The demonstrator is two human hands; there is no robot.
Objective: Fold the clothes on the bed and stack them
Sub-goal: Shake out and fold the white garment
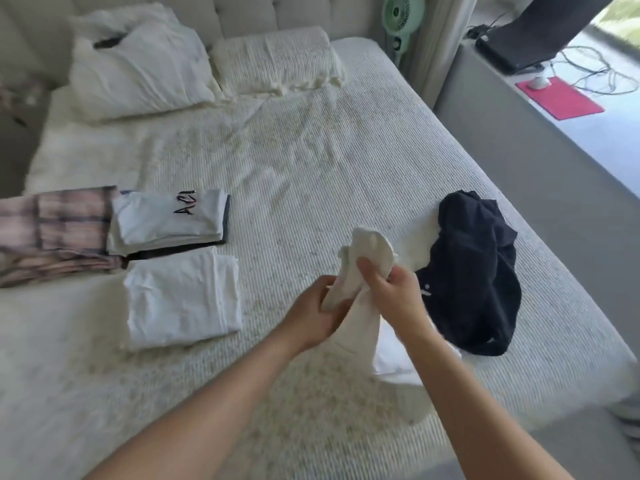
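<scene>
On the bed, folded clothes sit left of the dark pile, still unfolded, while the left hand and right hand both grip a white garment.

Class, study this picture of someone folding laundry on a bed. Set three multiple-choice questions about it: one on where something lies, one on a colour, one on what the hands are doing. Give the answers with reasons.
1. Where does the unfolded dark garment lie?
A. On the pillows
B. On the bed, to the right of the hands
C. On the floor

2. What colour is the mouse pad on the side surface?
A. Red
B. Blue
C. Yellow

3. What are the hands doing?
A. Resting flat on the bed
B. Smoothing a pillow
C. Both holding a white garment

Answers:
1 B, it sits crumpled near the bed's right edge.
2 A, it is plainly red.
3 C, the left hand and right hand grip the white cloth.
</scene>
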